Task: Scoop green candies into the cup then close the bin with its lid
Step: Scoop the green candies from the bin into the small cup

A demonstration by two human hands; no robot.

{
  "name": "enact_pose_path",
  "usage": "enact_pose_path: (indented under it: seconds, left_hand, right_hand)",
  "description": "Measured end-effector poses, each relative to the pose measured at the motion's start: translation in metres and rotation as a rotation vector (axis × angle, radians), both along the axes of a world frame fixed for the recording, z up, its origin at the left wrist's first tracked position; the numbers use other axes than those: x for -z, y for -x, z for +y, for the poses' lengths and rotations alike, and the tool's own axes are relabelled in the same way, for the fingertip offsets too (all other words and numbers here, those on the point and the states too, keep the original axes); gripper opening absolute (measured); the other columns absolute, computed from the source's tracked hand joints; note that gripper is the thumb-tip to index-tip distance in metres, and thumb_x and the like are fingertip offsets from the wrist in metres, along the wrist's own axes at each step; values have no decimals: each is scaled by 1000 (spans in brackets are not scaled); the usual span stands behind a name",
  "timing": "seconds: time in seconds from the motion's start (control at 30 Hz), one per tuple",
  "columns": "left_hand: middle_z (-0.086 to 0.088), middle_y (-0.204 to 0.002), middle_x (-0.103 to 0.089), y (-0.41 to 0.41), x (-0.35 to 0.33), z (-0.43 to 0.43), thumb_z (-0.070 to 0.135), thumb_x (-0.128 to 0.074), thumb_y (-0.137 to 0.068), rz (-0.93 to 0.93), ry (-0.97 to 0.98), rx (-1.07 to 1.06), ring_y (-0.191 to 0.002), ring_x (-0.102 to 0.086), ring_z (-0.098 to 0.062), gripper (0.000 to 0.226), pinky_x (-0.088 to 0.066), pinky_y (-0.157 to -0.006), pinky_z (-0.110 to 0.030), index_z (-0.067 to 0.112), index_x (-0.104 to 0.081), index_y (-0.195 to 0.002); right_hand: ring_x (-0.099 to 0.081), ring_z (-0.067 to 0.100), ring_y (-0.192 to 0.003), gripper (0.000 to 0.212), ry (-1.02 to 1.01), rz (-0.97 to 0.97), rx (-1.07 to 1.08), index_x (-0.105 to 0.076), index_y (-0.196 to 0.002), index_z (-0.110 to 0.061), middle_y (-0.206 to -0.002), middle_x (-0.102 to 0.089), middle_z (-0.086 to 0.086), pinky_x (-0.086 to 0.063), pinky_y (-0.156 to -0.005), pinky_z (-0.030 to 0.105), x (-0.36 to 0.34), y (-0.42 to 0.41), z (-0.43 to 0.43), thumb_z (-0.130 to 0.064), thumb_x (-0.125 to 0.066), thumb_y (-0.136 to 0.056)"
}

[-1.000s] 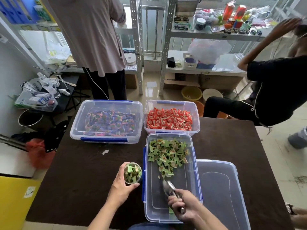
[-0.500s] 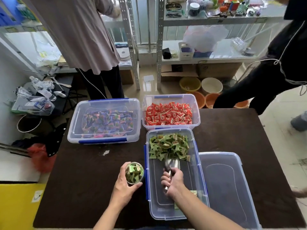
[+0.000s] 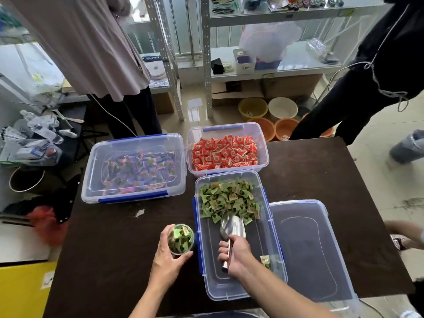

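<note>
A clear bin (image 3: 273, 237) with blue clips stands open at the table's front middle, with green candies (image 3: 228, 200) heaped at its far end and one loose candy (image 3: 265, 260) near the front. My right hand (image 3: 236, 254) grips the handle of a metal scoop (image 3: 231, 227), whose empty bowl points at the near edge of the heap. My left hand (image 3: 166, 260) holds a small clear cup (image 3: 180, 238) partly filled with green candies, just left of the bin. The bin's clear lid (image 3: 307, 249) lies flat on the table to the right.
A lidded bin of purple candies (image 3: 135, 168) sits at the back left and an open bin of red candies (image 3: 226, 152) behind the green one. Two people stand beyond the table, at the left (image 3: 91, 53) and the right (image 3: 371, 76). Metal shelves (image 3: 263, 65) line the back.
My right hand has pushed the scoop forward from the bin's near end up to the edge of the green heap. My left hand keeps the cup in place.
</note>
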State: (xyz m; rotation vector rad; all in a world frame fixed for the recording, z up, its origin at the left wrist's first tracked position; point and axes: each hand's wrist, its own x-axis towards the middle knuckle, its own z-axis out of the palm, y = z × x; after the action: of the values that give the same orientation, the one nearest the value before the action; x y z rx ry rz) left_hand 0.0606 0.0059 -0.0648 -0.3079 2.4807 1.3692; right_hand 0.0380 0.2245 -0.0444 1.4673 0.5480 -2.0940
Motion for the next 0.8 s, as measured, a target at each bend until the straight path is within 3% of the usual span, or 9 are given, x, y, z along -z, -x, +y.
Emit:
enact_pose_path:
  seconds: [0.17,0.33,0.63,0.8]
  left_hand:
    - [13,-136,-54,-1,1,-1,24,-94,-67,-2,-2,-7,-125,-54,-7,95,-46,-109,-38,48,-37,-139]
    - [12,-136,-54,-1,-1,-1,25,-93,-68,-10,-9,-9,-125,-54,-10,94,-46,-108,-38,50,-37,-139]
    - [14,-135,-54,0,-1,-1,24,-93,-68,-26,-5,7,-125,-54,-9,93,-45,-108,-37,50,-37,-137]
    - [15,-135,-54,0,-3,-2,23,-92,-69,-42,-1,14,-124,-54,-8,92,-43,-107,-32,51,-36,-136]
  right_hand:
    - [-26,9,-30,39,59,-71,25,-43,-70,-14,-56,-32,-1,-19,-28,14,3,-32,10,-29,-38,-106]
    - [-30,7,-31,30,-92,42,54,-44,-82,-12,-60,-35,0,-20,-26,17,33,-8,35,-29,-42,-107]
    - [-44,10,-42,23,-547,158,-354,-56,-87,-11,-59,-54,2,-37,-39,20,68,32,66,-27,-52,-104]
    - [-42,11,-44,23,-405,169,-238,-58,-85,-10,-55,-51,0,-35,-42,23,61,28,64,-20,-47,-103]
